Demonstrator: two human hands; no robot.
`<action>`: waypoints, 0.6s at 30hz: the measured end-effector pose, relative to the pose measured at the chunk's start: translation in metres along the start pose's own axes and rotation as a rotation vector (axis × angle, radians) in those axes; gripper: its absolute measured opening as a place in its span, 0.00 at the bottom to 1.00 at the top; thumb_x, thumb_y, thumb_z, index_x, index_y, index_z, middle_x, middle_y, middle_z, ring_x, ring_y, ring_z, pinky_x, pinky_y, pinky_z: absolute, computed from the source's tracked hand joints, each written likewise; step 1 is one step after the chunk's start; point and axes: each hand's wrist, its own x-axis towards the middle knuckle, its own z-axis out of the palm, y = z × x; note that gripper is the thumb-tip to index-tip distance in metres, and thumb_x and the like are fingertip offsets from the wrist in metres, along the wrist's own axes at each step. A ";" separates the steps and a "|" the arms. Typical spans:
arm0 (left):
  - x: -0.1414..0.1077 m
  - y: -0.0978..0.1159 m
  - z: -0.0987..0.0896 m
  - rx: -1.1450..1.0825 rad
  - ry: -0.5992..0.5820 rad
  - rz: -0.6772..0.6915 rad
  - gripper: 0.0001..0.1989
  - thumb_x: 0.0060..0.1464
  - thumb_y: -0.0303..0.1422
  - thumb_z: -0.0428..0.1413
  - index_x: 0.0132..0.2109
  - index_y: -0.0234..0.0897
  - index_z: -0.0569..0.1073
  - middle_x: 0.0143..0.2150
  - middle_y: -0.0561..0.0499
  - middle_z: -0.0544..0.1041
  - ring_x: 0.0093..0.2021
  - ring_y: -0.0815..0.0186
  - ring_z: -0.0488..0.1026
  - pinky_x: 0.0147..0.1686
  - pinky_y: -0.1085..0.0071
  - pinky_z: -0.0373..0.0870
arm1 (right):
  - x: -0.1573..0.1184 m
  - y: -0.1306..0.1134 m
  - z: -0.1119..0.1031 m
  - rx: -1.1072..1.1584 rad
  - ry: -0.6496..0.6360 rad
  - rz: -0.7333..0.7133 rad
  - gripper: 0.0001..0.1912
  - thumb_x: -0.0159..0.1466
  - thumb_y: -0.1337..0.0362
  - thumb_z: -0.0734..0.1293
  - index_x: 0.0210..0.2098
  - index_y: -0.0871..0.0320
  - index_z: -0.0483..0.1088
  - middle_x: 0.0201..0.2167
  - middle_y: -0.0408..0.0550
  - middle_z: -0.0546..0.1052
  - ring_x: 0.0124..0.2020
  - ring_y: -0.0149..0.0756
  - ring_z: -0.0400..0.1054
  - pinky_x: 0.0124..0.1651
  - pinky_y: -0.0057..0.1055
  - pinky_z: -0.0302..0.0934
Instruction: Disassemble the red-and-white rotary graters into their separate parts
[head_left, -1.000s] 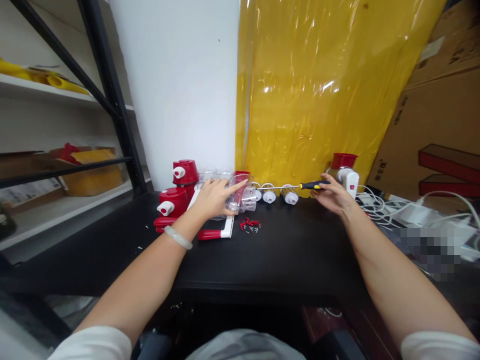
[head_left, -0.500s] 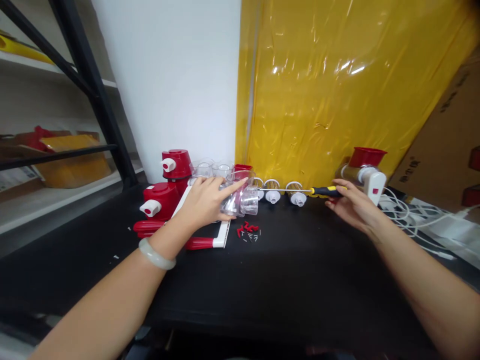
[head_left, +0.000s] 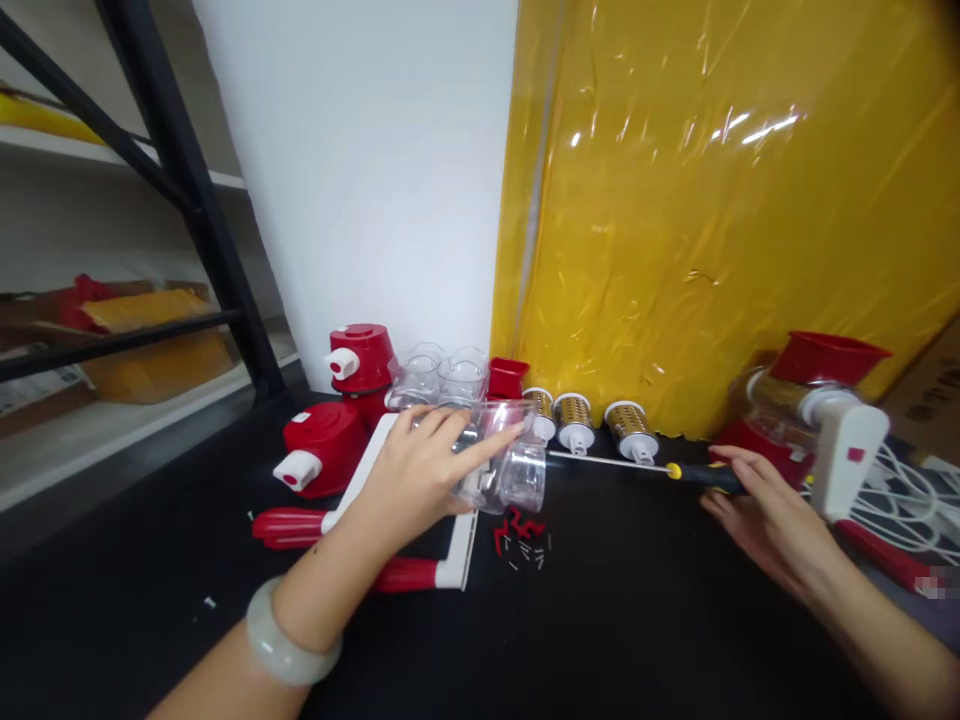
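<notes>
My left hand [head_left: 431, 465] is closed around a clear plastic grater body [head_left: 523, 478] just above the table. In my right hand [head_left: 772, 500] is the black-and-yellow handle of a long screwdriver [head_left: 619, 461]. Its shaft lies nearly level, pointing left, with the tip end at the right side of the clear body; whether it sits in a screw I cannot tell. Below the body lie small red plastic pieces [head_left: 527, 525] and several loose screws [head_left: 525, 551]. White crank handles with red grips [head_left: 405, 575] rest under and beside my left hand.
Red grater bases [head_left: 324, 445] with white knobs stand at left. Clear cups [head_left: 463, 378], a red hopper [head_left: 508, 377] and metal grater drums [head_left: 575, 425] line the back. An assembled rotary grater [head_left: 832, 400] and white cables [head_left: 911, 500] are at right. A shelf rack [head_left: 217, 270] stands far left.
The camera view has shifted, so the table things appear lower and larger. Both hands keep the same hold, with the screwdriver's tip end still at the clear body.
</notes>
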 end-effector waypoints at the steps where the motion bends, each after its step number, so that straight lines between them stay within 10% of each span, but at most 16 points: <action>1: 0.000 0.000 -0.001 -0.013 0.010 0.005 0.51 0.42 0.43 0.71 0.70 0.57 0.55 0.53 0.44 0.74 0.51 0.52 0.71 0.49 0.57 0.61 | -0.001 -0.002 0.002 0.046 0.005 0.034 0.17 0.51 0.51 0.77 0.38 0.46 0.77 0.30 0.41 0.73 0.29 0.30 0.69 0.33 0.27 0.71; 7: 0.002 0.003 -0.004 -0.089 -0.012 0.024 0.48 0.43 0.42 0.70 0.69 0.58 0.58 0.55 0.44 0.73 0.54 0.52 0.71 0.53 0.55 0.62 | -0.005 -0.020 -0.007 0.158 -0.079 0.014 0.24 0.46 0.48 0.76 0.41 0.47 0.78 0.44 0.52 0.78 0.45 0.49 0.72 0.43 0.41 0.71; 11: 0.004 0.002 -0.007 -0.108 -0.033 0.006 0.50 0.41 0.39 0.72 0.68 0.58 0.58 0.54 0.44 0.74 0.54 0.52 0.71 0.54 0.54 0.62 | -0.003 -0.015 -0.012 0.008 -0.147 0.095 0.33 0.56 0.31 0.62 0.35 0.53 0.78 0.20 0.51 0.72 0.22 0.38 0.66 0.23 0.35 0.63; 15: 0.003 0.002 -0.010 -0.082 0.007 -0.035 0.50 0.40 0.38 0.72 0.68 0.57 0.59 0.53 0.43 0.74 0.53 0.51 0.71 0.55 0.52 0.62 | -0.007 -0.012 -0.005 0.011 -0.115 0.068 0.14 0.55 0.50 0.75 0.35 0.49 0.75 0.19 0.40 0.67 0.20 0.29 0.60 0.26 0.29 0.62; 18: 0.004 0.005 -0.011 -0.048 0.020 -0.052 0.50 0.41 0.39 0.72 0.69 0.56 0.59 0.53 0.42 0.74 0.53 0.50 0.71 0.54 0.52 0.63 | -0.012 -0.016 0.000 0.114 -0.117 0.036 0.24 0.43 0.58 0.80 0.39 0.45 0.75 0.36 0.42 0.76 0.35 0.35 0.70 0.36 0.32 0.69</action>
